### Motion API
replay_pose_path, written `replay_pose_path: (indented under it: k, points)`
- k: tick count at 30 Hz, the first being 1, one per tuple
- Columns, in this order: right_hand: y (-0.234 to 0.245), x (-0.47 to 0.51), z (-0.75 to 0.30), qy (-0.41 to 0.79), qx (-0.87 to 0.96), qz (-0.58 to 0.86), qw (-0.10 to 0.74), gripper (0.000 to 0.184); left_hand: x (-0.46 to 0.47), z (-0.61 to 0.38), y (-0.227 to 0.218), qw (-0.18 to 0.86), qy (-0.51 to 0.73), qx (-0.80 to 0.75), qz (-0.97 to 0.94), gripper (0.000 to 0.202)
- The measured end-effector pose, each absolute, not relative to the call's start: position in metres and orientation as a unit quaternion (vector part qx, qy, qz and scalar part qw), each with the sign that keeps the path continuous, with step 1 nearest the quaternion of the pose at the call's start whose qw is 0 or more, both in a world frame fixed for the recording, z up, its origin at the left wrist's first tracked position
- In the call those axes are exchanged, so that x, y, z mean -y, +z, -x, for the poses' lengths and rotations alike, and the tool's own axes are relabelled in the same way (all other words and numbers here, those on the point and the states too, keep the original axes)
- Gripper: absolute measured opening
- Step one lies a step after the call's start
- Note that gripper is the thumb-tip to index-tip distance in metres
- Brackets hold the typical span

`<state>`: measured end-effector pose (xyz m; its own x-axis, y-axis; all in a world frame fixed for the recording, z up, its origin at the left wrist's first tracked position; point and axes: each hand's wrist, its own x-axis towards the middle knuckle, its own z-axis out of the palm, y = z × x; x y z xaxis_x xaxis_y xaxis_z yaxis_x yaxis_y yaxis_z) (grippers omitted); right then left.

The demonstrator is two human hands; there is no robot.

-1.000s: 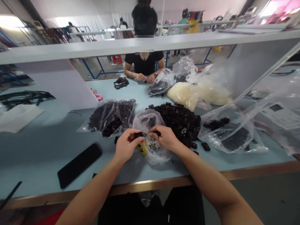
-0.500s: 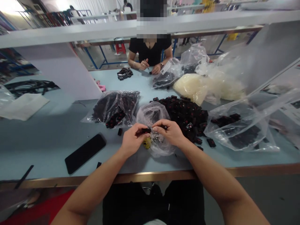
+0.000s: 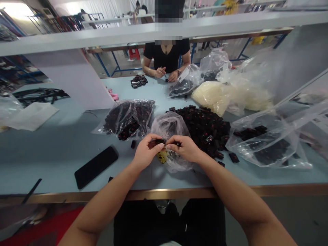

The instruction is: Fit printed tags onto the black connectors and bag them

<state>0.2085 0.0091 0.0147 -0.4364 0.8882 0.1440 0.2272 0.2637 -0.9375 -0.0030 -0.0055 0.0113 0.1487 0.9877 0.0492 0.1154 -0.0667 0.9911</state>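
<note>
Between thumb and fingers, my left hand [image 3: 147,150] pinches a small black plastic piece [image 3: 160,141]. My right hand [image 3: 185,148] is closed at the piece's right end, its fingertips meeting those of the left; whatever it pinches is too small to make out. Just beneath both hands lies a clear plastic bag [image 3: 179,165] with small pale bits in it. A yellow item [image 3: 162,157] shows below my left fingertips. Right behind my right hand spreads a heap of black plastic pieces [image 3: 205,126], some with red marks.
A filled clear bag [image 3: 128,118] lies to the left, a black phone [image 3: 96,167] nearer the front edge. At right is another open bag [image 3: 269,150] with black pieces. Across the table a co-worker [image 3: 166,56] handles a small part beside pale yellow bags [image 3: 212,95].
My hands have drawn closer together, and the right fingertips now meet the left at the black piece. The whole view has shifted slightly.
</note>
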Motion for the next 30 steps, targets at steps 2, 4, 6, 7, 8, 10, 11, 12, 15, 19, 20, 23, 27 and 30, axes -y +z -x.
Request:
replay_pose_path:
  k: [2, 4, 6, 7, 8, 10, 11, 12, 15, 19, 20, 23, 27, 30]
  points:
    - [0.016, -0.009, -0.209, 0.457, 0.708, 0.395, 0.365, 0.017, 0.005, 0.002, 0.011, 0.528, 0.450, -0.461, -0.553, 0.030]
    - [0.016, -0.010, -0.210, 0.449, 0.705, 0.399, 0.377, 0.017, 0.005, 0.001, 0.011, 0.557, 0.455, -0.445, -0.533, 0.034]
    - [0.017, -0.010, -0.211, 0.443, 0.699, 0.405, 0.389, 0.016, 0.005, 0.001, 0.010, 0.578, 0.458, -0.433, -0.519, 0.039]
    - [0.017, -0.011, -0.211, 0.442, 0.695, 0.408, 0.394, 0.016, 0.004, 0.001, 0.009, 0.587, 0.457, -0.429, -0.513, 0.041]
    - [0.017, -0.011, -0.212, 0.442, 0.691, 0.410, 0.400, 0.016, 0.004, 0.001, 0.008, 0.596, 0.454, -0.428, -0.506, 0.043]
    - [0.016, -0.011, -0.212, 0.442, 0.684, 0.413, 0.408, 0.017, 0.004, 0.001, 0.006, 0.610, 0.452, -0.426, -0.492, 0.047]
    - [0.016, -0.011, -0.212, 0.443, 0.681, 0.415, 0.410, 0.016, 0.005, 0.001, 0.005, 0.614, 0.453, -0.426, -0.485, 0.048]
    - [0.015, -0.011, -0.211, 0.444, 0.678, 0.417, 0.411, 0.016, 0.005, 0.002, 0.004, 0.619, 0.456, -0.424, -0.479, 0.048]
    - [0.013, -0.013, -0.211, 0.443, 0.672, 0.427, 0.413, 0.016, 0.007, 0.002, 0.000, 0.642, 0.461, -0.409, -0.456, 0.046]
    - [0.011, -0.014, -0.213, 0.424, 0.672, 0.440, 0.418, 0.014, 0.010, 0.003, -0.005, 0.693, 0.449, -0.373, -0.423, 0.049]
    - [0.010, -0.014, -0.213, 0.418, 0.670, 0.446, 0.421, 0.014, 0.012, 0.004, -0.006, 0.707, 0.442, -0.367, -0.413, 0.050]
    - [0.008, -0.013, -0.215, 0.403, 0.664, 0.456, 0.435, 0.014, 0.016, 0.005, -0.009, 0.739, 0.423, -0.352, -0.389, 0.049]
    - [0.007, -0.011, -0.215, 0.399, 0.660, 0.461, 0.438, 0.014, 0.018, 0.006, -0.011, 0.753, 0.421, -0.332, -0.381, 0.041]
    - [0.007, -0.012, -0.212, 0.393, 0.663, 0.465, 0.436, 0.014, 0.015, 0.007, -0.013, 0.748, 0.431, -0.332, -0.381, 0.040]
